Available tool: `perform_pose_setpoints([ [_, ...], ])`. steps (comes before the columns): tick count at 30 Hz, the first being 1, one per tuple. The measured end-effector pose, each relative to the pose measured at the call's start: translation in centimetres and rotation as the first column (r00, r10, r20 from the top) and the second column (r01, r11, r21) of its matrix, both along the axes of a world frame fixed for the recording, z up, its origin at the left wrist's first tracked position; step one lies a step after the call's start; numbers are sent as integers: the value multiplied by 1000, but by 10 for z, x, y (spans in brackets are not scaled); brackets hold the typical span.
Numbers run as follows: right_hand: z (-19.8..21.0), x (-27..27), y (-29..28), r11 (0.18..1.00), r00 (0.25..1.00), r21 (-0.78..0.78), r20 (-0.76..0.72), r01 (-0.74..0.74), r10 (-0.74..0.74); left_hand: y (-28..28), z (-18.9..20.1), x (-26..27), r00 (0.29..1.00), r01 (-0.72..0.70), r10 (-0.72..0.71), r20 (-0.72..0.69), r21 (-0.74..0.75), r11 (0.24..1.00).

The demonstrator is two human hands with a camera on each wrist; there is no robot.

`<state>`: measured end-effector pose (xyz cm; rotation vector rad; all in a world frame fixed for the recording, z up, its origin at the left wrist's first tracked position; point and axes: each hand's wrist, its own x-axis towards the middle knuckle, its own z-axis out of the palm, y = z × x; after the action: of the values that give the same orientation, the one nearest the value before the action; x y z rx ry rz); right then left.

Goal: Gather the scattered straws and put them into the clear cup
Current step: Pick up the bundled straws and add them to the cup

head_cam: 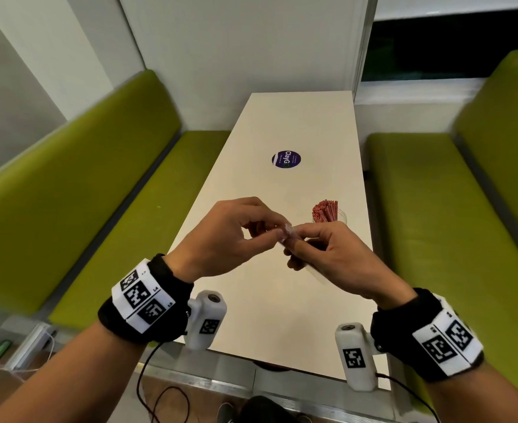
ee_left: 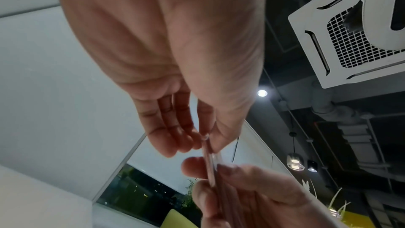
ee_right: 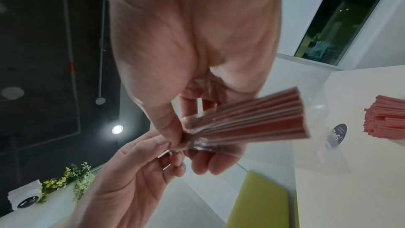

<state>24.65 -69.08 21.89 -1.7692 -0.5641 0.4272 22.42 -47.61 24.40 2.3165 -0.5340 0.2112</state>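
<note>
Over the near half of the pale table [head_cam: 297,123] we hold our two hands close together at about 6 o'clock from the purple round sticker [head_cam: 286,159]; the left hand [head_cam: 221,236] pinches the crumpled end of a clear plastic sleeve [ee_right: 315,108] between thumb and forefinger, its other fingers loosely curled and apart from the pinch; the right hand [head_cam: 337,257] has thumb and fingers curled round a bundle of red straws [ee_right: 252,119] that sits inside that sleeve; in the right wrist view the straws fan out from the pinched end toward 3 o'clock, and the loose, empty part of the sleeve runs on past their tips; the fingertips [ee_right: 175,138] of both hands meet at the gathered end, touching.

At about 1 o'clock from the right hand, just beyond it, stands the clear cup [head_cam: 341,215], already packed with upright red straws [head_cam: 325,210]; it sits near the table's right edge, at about 5 o'clock from the sticker.

Green padded benches [head_cam: 77,184] run along both long sides of the table; in the left wrist view a white ceiling air unit [ee_left: 342,41] hangs overhead at 2 o'clock.
</note>
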Motion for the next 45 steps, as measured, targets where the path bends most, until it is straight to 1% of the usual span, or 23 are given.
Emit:
perform_pose_setpoints([
  [3,0,1,3,999,1000,32,22,-15,14,3,2,0,1000,2,-1,7,-38,999],
  [5,-1,1,4,999,999,35,34,-31,30,2,0,-1,999,1,3,50,-71,997],
  [7,-2,0,3,999,999,14,22,-45,44,0,-2,-1,992,3,6,127,-68,998],
  [10,0,0,5,999,999,-8,-2,-51,51,0,-6,1,967,-32,35,251,-15,999],
  [13,-1,-1,10,1000,1000,-27,14,-7,8,0,-9,1,925,-71,57,375,22,997],
  [17,-6,-3,18,993,991,-76,97,95,-87,-6,-17,0,834,-167,84,546,103,981],
  [20,-9,-4,24,983,978,-93,154,159,-144,-11,-23,-1,796,-243,151,587,81,967],
  [23,-10,-6,28,979,972,-79,157,187,-173,-13,-23,-3,806,-279,201,557,58,959],
  [25,-10,-5,28,978,971,-77,152,195,-182,-13,-22,-5,837,-270,218,503,34,962],
  [27,-11,-3,26,971,967,-116,171,208,-187,-12,-20,-6,870,-266,225,439,33,963],
  [29,-12,-3,26,960,952,-164,242,229,-186,-12,-20,-7,889,-283,231,396,77,956],
  [33,-14,-8,30,912,876,-273,456,307,-158,-13,-24,-7,896,-322,217,388,231,918],
  [36,-15,-10,31,874,858,-348,496,338,-135,-13,-28,-7,914,-330,215,345,320,888],
  [39,-15,-9,30,871,874,-378,474,314,-109,-13,-29,-6,936,-320,228,269,382,867],
  [41,-15,-8,29,894,902,-348,412,283,-125,-12,-28,-5,949,-304,247,196,364,880],
  [43,-16,-6,28,922,933,-288,320,260,-163,-8,-26,-5,955,-292,267,128,254,922],
  [45,-17,-5,27,933,952,-260,242,249,-187,-4,-24,-6,956,-289,281,82,130,948],
])
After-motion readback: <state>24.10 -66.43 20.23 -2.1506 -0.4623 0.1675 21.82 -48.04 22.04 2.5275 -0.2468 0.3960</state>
